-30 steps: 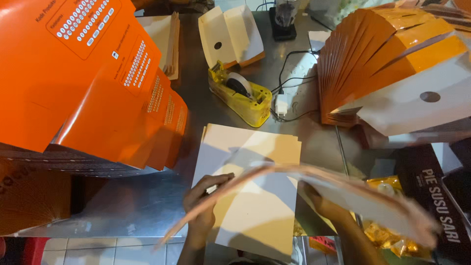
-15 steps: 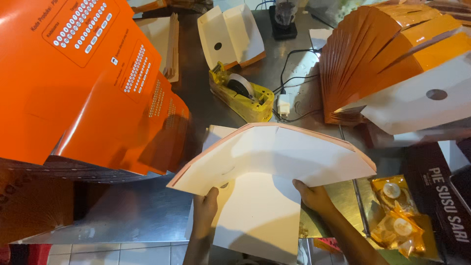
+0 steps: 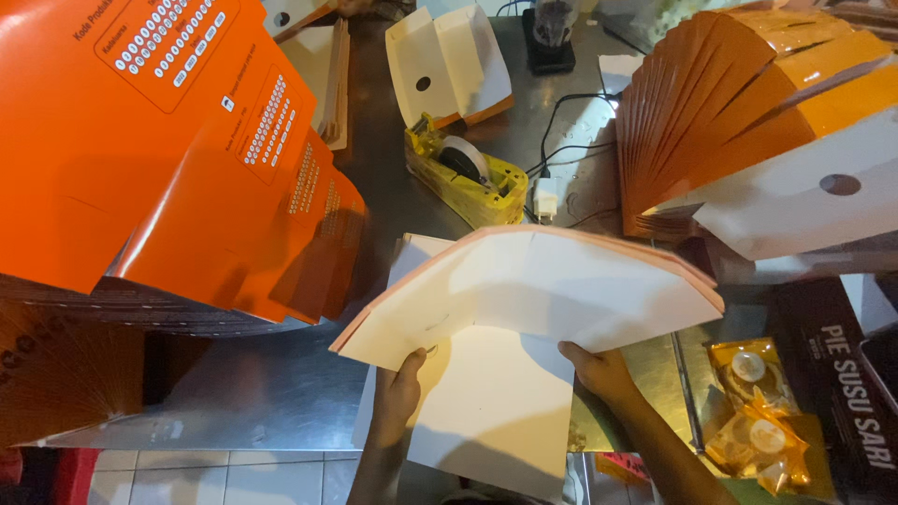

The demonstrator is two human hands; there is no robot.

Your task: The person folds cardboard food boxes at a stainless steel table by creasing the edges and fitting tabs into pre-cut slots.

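Hands grip the half-folded white-and-orange cardboard box blank [image 3: 533, 290] above a stack of flat white blanks [image 3: 496, 411], left hand [image 3: 398, 397] and right hand [image 3: 599, 369] pinched shut on its near edge, bowing it into shape.

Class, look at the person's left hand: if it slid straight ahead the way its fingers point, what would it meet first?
Probably the white cardboard sheet that the left hand already grips; beyond it, the yellow tape dispenser, though depth is unclear.

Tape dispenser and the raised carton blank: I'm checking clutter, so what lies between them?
Only bare metal table shows between the yellow tape dispenser and carton blank, per the head view.
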